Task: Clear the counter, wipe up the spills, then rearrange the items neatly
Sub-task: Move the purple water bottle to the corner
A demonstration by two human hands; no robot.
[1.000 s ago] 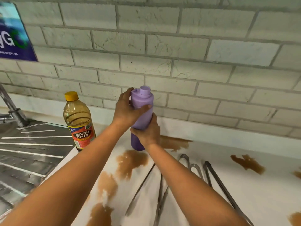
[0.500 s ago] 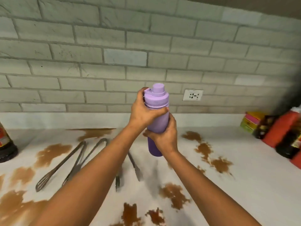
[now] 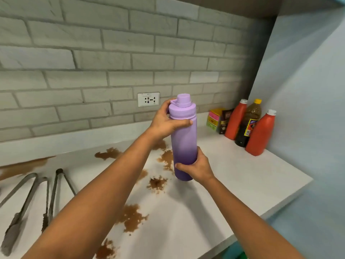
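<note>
I hold a tall purple water bottle (image 3: 183, 144) upright above the white counter (image 3: 233, 176). My left hand (image 3: 166, 121) grips its neck just under the lid. My right hand (image 3: 198, 168) grips its darker lower part. Brown spills (image 3: 131, 216) are scattered over the counter, several of them under and left of the bottle. Metal tongs (image 3: 22, 206) lie at the left edge of the counter.
In the right back corner stand two red sauce bottles (image 3: 260, 134), a dark bottle with a yellow cap (image 3: 249, 124) and small packets (image 3: 214, 117). A wall socket (image 3: 148, 99) sits in the brick wall. The counter ends at the right front edge.
The bottle has travelled right along the counter with both hands on it, and the view has swung right. My right hand has slid lower on the bottle. The sink and oil bottle left the view.
</note>
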